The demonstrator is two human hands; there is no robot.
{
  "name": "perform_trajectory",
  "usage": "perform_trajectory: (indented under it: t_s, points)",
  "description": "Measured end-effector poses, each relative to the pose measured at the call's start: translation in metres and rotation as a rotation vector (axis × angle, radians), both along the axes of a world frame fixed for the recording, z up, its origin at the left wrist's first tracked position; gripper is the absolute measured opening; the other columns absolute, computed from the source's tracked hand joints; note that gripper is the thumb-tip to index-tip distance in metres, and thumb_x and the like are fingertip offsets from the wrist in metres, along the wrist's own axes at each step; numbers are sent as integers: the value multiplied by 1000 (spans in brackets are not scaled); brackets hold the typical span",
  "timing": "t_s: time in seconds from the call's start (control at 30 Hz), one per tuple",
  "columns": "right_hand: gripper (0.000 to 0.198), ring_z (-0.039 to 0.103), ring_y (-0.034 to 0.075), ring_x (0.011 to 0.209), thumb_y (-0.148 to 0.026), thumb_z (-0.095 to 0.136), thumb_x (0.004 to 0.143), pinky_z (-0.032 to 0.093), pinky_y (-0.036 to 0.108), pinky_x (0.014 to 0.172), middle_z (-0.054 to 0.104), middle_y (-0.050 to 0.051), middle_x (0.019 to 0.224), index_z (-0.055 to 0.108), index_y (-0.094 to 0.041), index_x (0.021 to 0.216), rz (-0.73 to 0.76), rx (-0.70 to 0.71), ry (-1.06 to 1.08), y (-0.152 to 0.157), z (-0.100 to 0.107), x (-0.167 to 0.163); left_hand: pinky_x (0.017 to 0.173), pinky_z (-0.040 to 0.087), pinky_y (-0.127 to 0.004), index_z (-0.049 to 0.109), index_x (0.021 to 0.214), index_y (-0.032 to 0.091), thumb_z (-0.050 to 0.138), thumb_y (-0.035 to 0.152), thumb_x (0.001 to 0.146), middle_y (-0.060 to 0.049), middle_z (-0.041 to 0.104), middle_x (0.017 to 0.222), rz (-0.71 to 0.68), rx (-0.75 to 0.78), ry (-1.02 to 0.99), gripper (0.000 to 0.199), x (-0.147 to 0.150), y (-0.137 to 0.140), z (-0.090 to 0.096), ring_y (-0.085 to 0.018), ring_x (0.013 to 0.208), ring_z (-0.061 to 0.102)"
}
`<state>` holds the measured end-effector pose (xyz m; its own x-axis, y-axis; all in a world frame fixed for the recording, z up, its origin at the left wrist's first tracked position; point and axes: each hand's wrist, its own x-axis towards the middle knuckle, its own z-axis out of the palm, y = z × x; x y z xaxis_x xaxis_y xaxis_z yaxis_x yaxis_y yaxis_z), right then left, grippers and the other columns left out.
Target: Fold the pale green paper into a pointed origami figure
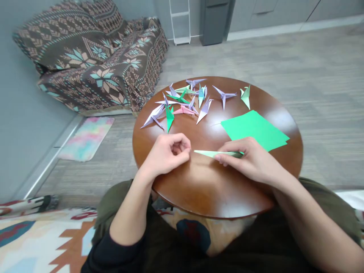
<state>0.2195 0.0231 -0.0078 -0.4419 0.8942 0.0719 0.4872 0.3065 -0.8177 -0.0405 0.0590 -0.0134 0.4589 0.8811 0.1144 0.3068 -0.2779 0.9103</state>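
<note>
My right hand (pixel 251 158) pinches a narrow pale green folded paper strip (pixel 207 153) between thumb and fingers, its thin point directed left. Just beyond that point, my left hand (pixel 167 154) has its fingers curled and thumb and index tips brought together, a small gap from the paper, with nothing visible in them. Green paper sheets (pixel 251 129) lie stacked slightly askew behind my right hand. Folded paper cranes in purple, green, pink and blue cluster at the far left of the table, among them a green crane (pixel 170 117) and a pink crane (pixel 184 110).
The round brown wooden table (pixel 199 193) stands before my knees. A pale green crane (pixel 246 96) and a purple crane (pixel 224 96) sit toward its far right side. Beyond are a sofa (pixel 108 72) with a patterned cover, a pastel mat (pixel 87 138) and a white rack (pixel 180 22).
</note>
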Motion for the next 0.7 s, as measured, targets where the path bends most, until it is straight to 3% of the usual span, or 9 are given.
perform_trajectory:
  t_s: [0.1, 0.2, 0.33, 0.5, 0.6, 0.7]
  points:
    - [27, 67, 19, 68, -36, 67, 97, 44, 30, 67, 76, 2, 73, 79, -19, 80, -50, -57, 27, 0, -1, -1, 52, 49, -19, 65, 82, 15, 70, 16, 81, 1, 63, 65, 26, -51, -68, 5, 0, 1, 0, -10, 53, 60]
    - [31, 65, 18, 68, -39, 68, 97, 44, 30, 66, 74, 2, 70, 76, -18, 75, -56, -95, 50, -2, -2, -5, 52, 50, -20, 67, 89, 15, 73, 20, 83, 1, 66, 67, -71, -168, -76, 10, 11, -5, -1, -11, 54, 63]
    - [32, 63, 17, 68, -41, 69, 97, 43, 30, 65, 74, 1, 71, 76, -18, 77, -32, -110, 59, -4, -2, -7, 47, 45, -18, 64, 79, 16, 69, 18, 83, 3, 62, 61, -65, -139, -97, 7, 25, -13, -4, -9, 48, 58]
    - [31, 61, 15, 65, -40, 68, 98, 42, 28, 62, 73, 0, 69, 76, -18, 77, -16, -107, 42, -4, 0, -4, 46, 43, -17, 65, 75, 15, 68, 14, 79, 2, 63, 58, -14, -106, -94, 6, 20, -9, -6, -9, 47, 57]
    - [31, 65, 15, 66, -35, 66, 100, 44, 28, 65, 74, -1, 70, 76, -18, 77, -23, -59, 32, -3, -2, -3, 47, 47, -18, 64, 73, 15, 70, 15, 79, 2, 63, 60, 68, -116, -193, 8, 14, -3, -7, -9, 48, 58]
    - [25, 70, 17, 69, -29, 65, 101, 46, 28, 68, 78, 2, 76, 78, -18, 82, -102, 140, 0, -2, -7, -5, 47, 50, -18, 65, 76, 15, 69, 20, 83, 1, 65, 68, 115, -197, -378, 9, 16, -1, -10, -9, 52, 60]
